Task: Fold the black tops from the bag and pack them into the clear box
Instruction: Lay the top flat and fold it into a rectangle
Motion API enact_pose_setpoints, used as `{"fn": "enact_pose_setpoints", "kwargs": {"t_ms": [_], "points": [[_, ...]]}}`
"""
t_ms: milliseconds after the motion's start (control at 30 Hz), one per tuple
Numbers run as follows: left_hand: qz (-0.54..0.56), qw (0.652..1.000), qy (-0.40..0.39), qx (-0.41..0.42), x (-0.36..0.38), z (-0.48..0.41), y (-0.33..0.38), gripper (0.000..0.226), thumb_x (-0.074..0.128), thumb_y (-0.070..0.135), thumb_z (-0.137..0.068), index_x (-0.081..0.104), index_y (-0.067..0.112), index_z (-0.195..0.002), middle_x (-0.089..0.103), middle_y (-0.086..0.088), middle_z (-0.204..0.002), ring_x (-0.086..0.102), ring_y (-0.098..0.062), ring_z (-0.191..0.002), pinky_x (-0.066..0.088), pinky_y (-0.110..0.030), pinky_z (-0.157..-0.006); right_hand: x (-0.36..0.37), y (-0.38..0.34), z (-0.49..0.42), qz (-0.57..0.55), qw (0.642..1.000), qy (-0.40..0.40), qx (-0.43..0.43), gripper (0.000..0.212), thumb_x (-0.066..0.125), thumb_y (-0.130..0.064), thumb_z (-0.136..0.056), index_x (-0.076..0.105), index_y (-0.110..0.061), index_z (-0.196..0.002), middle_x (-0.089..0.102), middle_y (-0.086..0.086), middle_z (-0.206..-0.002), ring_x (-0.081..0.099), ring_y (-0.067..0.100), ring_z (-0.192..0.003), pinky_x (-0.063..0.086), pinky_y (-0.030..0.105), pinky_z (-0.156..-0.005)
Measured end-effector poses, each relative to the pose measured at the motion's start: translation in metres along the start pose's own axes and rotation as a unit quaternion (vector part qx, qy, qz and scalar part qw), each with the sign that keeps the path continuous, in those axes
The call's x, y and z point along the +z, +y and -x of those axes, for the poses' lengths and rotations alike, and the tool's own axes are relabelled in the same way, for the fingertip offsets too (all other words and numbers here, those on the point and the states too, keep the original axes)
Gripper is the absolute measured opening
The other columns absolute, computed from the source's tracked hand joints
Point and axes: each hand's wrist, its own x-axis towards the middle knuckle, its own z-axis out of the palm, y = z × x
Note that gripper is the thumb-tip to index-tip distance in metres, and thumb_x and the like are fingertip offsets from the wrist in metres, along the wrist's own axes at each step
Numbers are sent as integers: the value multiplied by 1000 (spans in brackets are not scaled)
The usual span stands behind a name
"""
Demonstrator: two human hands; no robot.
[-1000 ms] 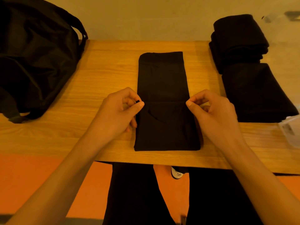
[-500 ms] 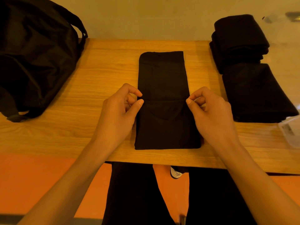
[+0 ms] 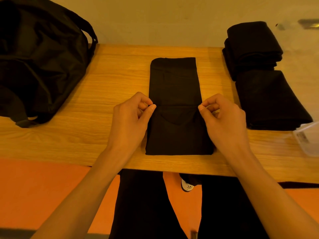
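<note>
Wooden desk (image 3: 107, 87) against a pale wall. Black top (image 3: 174, 87) lies mid-desk, near end folded up. My left hand (image 3: 131, 121) and right hand (image 3: 224, 123) pinch that fold's corners. Black bag (image 3: 39, 57) far left; folded tops (image 3: 259, 69) right; clear box (image 3: 309, 137) at right edge.

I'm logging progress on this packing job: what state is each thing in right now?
Black top: flat on the table, near end folded up to its middle.
Left hand: pinches the fold's left corner.
Right hand: pinches the fold's right corner.
Clear box: only a corner shows; contents hidden.
Folded tops: stacked at the right, outside the box.
Bag: on the table's left; open or zipped, cannot tell.
</note>
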Motion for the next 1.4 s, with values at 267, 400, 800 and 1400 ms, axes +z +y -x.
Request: {"fn": "enact_pose_setpoints", "kwargs": {"t_ms": [267,400,800,1400], "points": [[-155,968,-70,184,-27,51,19,66,28,55,-105,51,7,-145,37,-10,-158,38,-22,-142,37,-31,-110,-5,-4,34,128,952,8,-279,28,43,-18,-104,65,-11,-119,55,9,-139,46,25,-134,39,33,-104],[-249,922,-214,205,-14,61,15,78,3,63,-104,12,12,-162,-3,-3,-171,-11,-11,-156,4,-37,-127,-2,-5,31,224,934,-100,-260,55,22,-41,-106,46,-15,-149,34,4,-161,17,17,-153,14,34,-123],[-335,900,-231,156,2,61,4,83,-14,69,-96,-7,19,-161,-19,-1,-168,-26,-10,-152,-3,-38,-128,9,8,24,296,913,-200,-200,80,-8,-68,-92,-10,-24,-159,-14,-6,-167,-21,8,-151,-8,34,-125],[-348,905,-201,140,4,66,9,70,1,63,-104,-3,25,-162,-17,-4,-167,-22,-17,-153,1,-41,-128,6,4,28,282,920,-198,-189,88,-20,-72,-83,-7,-27,-158,-8,-7,-168,-16,7,-151,-8,33,-123]]}}
